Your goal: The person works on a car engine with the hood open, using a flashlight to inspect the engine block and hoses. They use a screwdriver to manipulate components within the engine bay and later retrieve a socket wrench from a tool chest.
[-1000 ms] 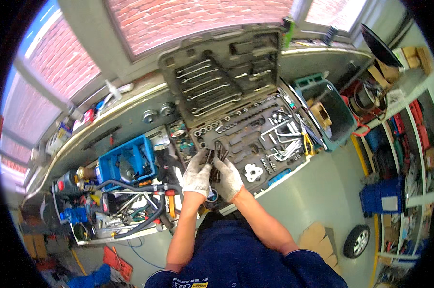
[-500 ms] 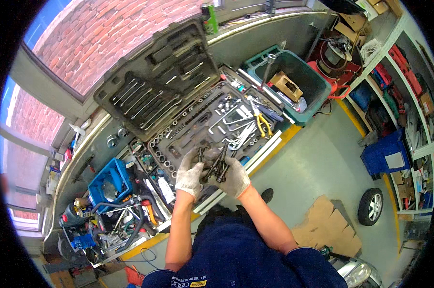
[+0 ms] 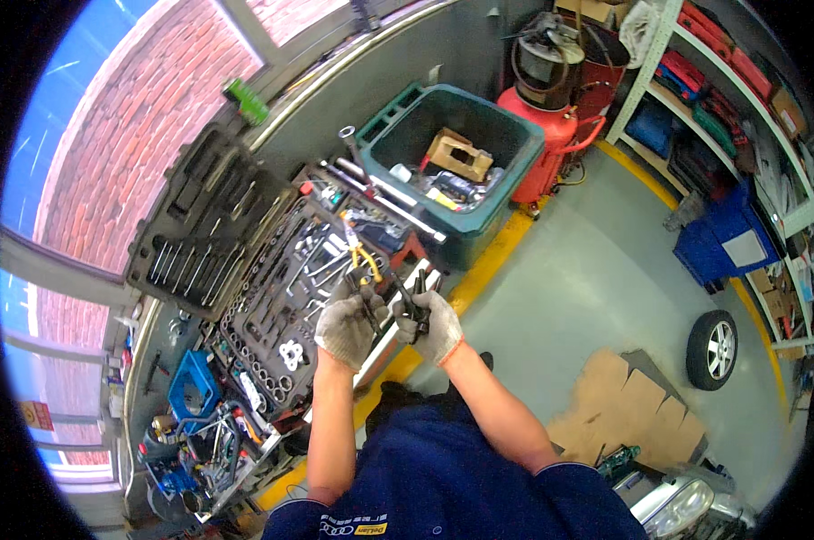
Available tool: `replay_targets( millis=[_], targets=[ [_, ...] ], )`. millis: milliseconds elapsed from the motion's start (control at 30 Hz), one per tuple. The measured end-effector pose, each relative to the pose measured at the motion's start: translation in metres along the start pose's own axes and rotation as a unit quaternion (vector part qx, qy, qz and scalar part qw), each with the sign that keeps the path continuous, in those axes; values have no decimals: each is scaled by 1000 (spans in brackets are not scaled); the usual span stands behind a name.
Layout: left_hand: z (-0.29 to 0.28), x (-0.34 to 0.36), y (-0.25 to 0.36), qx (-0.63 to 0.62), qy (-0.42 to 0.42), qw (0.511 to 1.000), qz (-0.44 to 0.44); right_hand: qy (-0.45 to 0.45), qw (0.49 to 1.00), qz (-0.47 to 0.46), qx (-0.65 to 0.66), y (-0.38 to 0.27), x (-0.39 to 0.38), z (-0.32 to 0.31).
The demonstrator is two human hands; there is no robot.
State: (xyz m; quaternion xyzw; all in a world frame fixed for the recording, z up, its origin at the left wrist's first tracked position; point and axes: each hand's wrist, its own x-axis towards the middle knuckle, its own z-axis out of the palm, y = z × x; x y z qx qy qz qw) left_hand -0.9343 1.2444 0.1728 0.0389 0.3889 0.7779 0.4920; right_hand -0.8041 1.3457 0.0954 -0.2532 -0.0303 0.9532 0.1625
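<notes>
My left hand (image 3: 346,331), in a grey-white work glove, is closed around dark slender pieces (image 3: 369,310) that look like long bolts. More of these dark pieces (image 3: 413,310) stick out of my gloved right hand (image 3: 437,328), which is closed on them. The hands are close together, in front of the edge of the open tool case (image 3: 254,310). Sockets, hex keys and other hand tools lie in the case. Yellow-handled pliers (image 3: 360,256) lie just beyond my left hand. My fingers hide part of what they hold.
A dark green bin (image 3: 506,216) with a cardboard box in it stands beyond the bench. Behind it is a red tank (image 3: 540,148). Shelves (image 3: 664,54) line the right side. A wheel (image 3: 713,351) and flattened cardboard (image 3: 614,405) are on the floor. A blue crate (image 3: 191,387) sits at left.
The view has turned to the right, so the tool case sits further left and the green bin nearer the middle. Both hands have moved off the case to its edge, still holding the dark pieces.
</notes>
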Motion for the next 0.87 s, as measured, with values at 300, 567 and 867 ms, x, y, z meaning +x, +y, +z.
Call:
replay_targets(
  millis=[300,567,867],
  targets=[
    [128,74,-71,292,-43,948,120,40,993,-87,64,-110,-19,-42],
    [165,166,-122,657,-395,570,298,6,983,-175,48,-201,3,-68],
    [190,339,-115,600,-137,771,-164,119,970,-141,-160,-323,81,-2]
  ],
)
